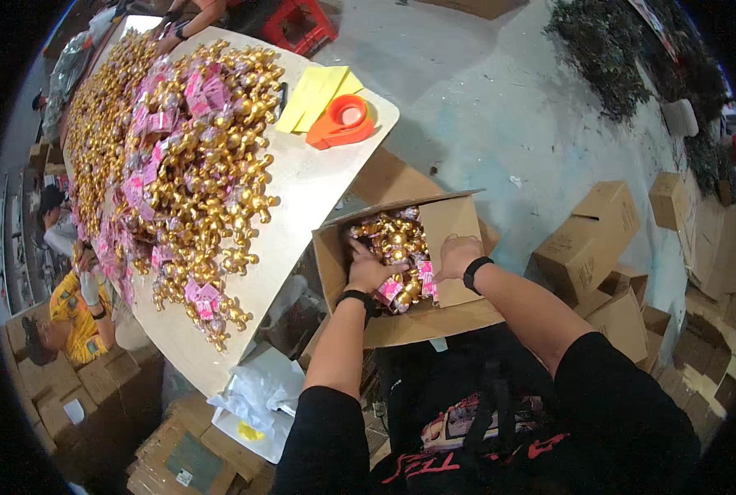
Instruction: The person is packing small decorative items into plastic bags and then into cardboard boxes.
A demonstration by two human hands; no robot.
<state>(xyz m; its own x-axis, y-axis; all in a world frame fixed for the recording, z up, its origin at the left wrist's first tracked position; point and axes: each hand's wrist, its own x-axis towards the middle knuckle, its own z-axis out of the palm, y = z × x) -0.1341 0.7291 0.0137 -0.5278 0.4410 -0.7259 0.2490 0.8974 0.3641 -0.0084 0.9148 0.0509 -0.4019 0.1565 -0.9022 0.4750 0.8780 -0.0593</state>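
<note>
A cardboard box (409,332) stands in front of me beside the table, its top open. Inside lies a heap of shiny gold balloon-animal-shaped trinkets (394,241), some with pink cards (390,290). My left hand (370,271) reaches into the box at its left side, fingers and thumb spread over the trinkets; its lower fingers are partly hidden. On the right, a cardboard flap (450,216) covers part of the opening. My right hand (459,254) is on this flap with curled fingers, close to its inner edge. Both wrists wear black bands.
The white table (302,219) carries a big pile of gold trinkets (211,173), yellow sheets (312,95) and an orange tape dispenser (343,124). A co-worker in yellow (79,318) sits at left; another person's hands (170,37) work at the far end. Cardboard boxes (587,239) stand right.
</note>
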